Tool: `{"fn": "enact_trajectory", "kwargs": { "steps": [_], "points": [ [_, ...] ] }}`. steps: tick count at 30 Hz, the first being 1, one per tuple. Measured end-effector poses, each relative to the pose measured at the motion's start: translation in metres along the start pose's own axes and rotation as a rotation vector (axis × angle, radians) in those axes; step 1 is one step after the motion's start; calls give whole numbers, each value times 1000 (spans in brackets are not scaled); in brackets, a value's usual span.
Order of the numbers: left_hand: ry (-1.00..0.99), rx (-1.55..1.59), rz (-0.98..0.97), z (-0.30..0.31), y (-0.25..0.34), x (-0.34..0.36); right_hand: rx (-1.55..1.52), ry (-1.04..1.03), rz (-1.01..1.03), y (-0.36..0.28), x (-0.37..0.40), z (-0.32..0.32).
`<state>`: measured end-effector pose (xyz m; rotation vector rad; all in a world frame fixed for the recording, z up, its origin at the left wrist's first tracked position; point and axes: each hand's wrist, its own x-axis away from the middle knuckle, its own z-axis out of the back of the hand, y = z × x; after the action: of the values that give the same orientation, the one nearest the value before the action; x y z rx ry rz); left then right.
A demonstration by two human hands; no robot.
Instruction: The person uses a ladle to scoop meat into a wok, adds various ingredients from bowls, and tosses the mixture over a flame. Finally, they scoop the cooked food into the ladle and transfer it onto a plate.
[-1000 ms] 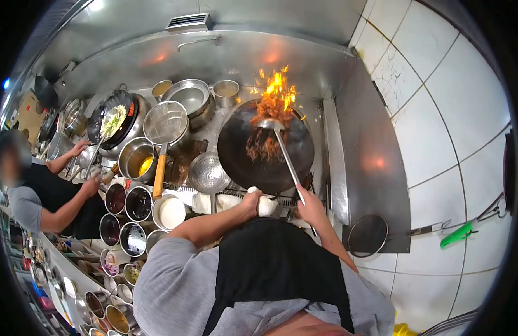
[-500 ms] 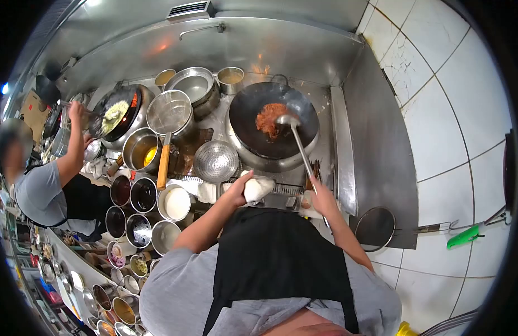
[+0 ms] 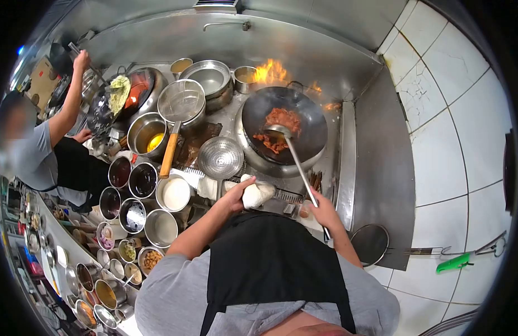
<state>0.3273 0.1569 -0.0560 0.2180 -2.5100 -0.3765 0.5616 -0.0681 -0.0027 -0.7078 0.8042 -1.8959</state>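
A: Our left grip [image 3: 235, 193] is clamped on the cloth [image 3: 258, 193], with the wok [image 3: 312, 126] just ahead of it. We cannot tell if a handle sits under the cloth.

B: Our right grip [image 3: 324, 211] is closed round the ladle [image 3: 297, 163] handle. The bowl end is well ahead, down in the wok, touching the food [image 3: 281, 119].

A: All the food is in the wok, red-brown, in two clumps. Flames [image 3: 270, 71] lick the far rim, beyond both grips.

B: We judge the cooking well along, browned and sauced by the look of it. Nothing is dished out yet.

A: Left of our left grip, pots [image 3: 142, 179] crowd the desk. The strainer [image 3: 221, 158] lies between them and the wok.

B: Far left, another person's hand [image 3: 80, 59] lifts a tool over a second wok [image 3: 141, 89].
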Motion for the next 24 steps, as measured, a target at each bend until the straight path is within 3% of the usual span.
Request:
{"fn": "enact_trajectory", "kwargs": {
  "steps": [2,3,5,8,11,12,15,18,20,22,24],
  "points": [
    [27,-60,6,-6,5,-14,119,63,-38,-1,-14,11],
    [9,-91,8,-8,9,-26,205,60,-152,-22,-26,18],
    [24,-156,-15,-7,15,-61,247,171,-54,13,-67,2],
    [142,-204,-90,-15,23,-116,211,175,-36,9,-97,-19],
    [374,-305,-75,-36,29,-137,143,161,55,-1,-68,-33],
    [371,-310,-76,-37,28,-144,142,167,55,4,-49,-33],
    [497,-328,-207,-15,19,-184,-4,18,62,-3,-1,-18],
    [535,-225,-162,-14,20,-191,29,-28,-139,-49,44,3],
    [534,-282,-194,9,20,-208,-49,-23,-148,-66,60,6],
    [324,-242,-175,25,21,-213,-124,4,-51,-78,77,20],
    [310,-235,-175,4,13,-174,-594,-222,-343,-104,97,58]
  ]
}}
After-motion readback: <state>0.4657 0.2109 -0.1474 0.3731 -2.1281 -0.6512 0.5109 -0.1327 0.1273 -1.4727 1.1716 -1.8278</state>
